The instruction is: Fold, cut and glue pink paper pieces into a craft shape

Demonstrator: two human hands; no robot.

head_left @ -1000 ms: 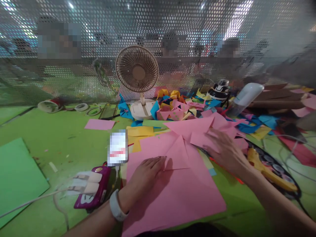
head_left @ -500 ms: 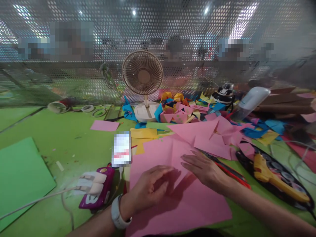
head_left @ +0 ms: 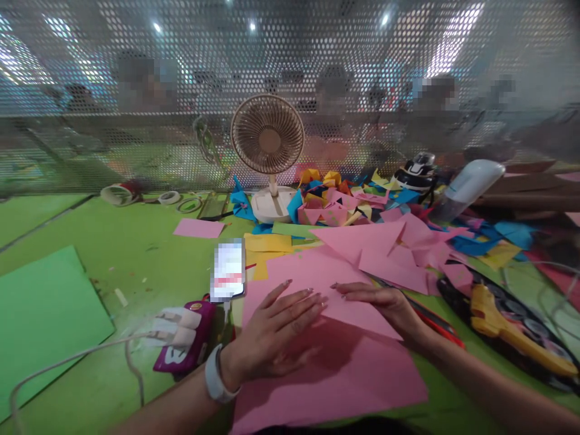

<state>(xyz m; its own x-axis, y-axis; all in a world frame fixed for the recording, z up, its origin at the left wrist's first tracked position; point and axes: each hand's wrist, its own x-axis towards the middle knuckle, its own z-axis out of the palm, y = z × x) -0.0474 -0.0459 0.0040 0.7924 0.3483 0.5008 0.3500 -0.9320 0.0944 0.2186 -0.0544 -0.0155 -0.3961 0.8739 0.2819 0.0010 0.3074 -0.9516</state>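
Pink paper (head_left: 344, 386) lies in front of me on the green table. An upper pink layer ends in a slanting edge between my hands and casts a shadow on the layer below. My left hand (head_left: 281, 329), with a pale watch band (head_left: 216, 374) at the wrist, is over the paper's left part. Its fingers are stretched out and its thumb is blurred. At the right, my right hand (head_left: 385, 302) reaches over the upper layer with fingers extended and its thumb hidden. I cannot tell whether either hand presses on the paper.
Folded pink pieces (head_left: 380, 244) and colored scraps sit beyond the paper, near a fan (head_left: 268, 136). A phone (head_left: 228, 272) and purple power strip (head_left: 188, 338) are left; a yellow glue gun (head_left: 512, 332) rests right. Green paper (head_left: 45, 326) lies far left. Perforated mesh stands behind.
My left hand has turned more palm-down and its fingers have straightened. The upper pink layer's slanting edge now shows between my hands. The view has shifted slightly left.
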